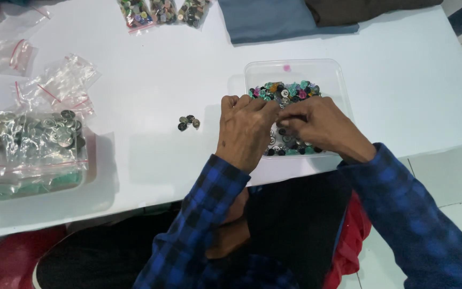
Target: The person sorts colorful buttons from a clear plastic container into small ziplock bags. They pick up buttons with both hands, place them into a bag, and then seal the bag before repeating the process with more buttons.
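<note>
Both hands meet over a clear plastic tray [331, 70] full of coloured buttons [287, 91] on a white table [156, 155]. The left hand [245, 130] is curled, its fingertips pinched together at the tray's near left edge; the right hand [319, 126] is curled too, fingertips pressed against the left's. Whatever small piece they pinch is hidden. A little cluster of dark buttons [188, 122] lies on the table just left of the hands. Further left sit bags of buttons [33, 142] and empty bags [60, 83].

White counter [151, 155]; clear tub [333, 69] of teal, pink, black and silver buttons [287, 92]; blue-and-black checked sleeves [402, 198]; grey-blue cloth [274, 18] far; red-striped clear bags [54, 85] left.
</note>
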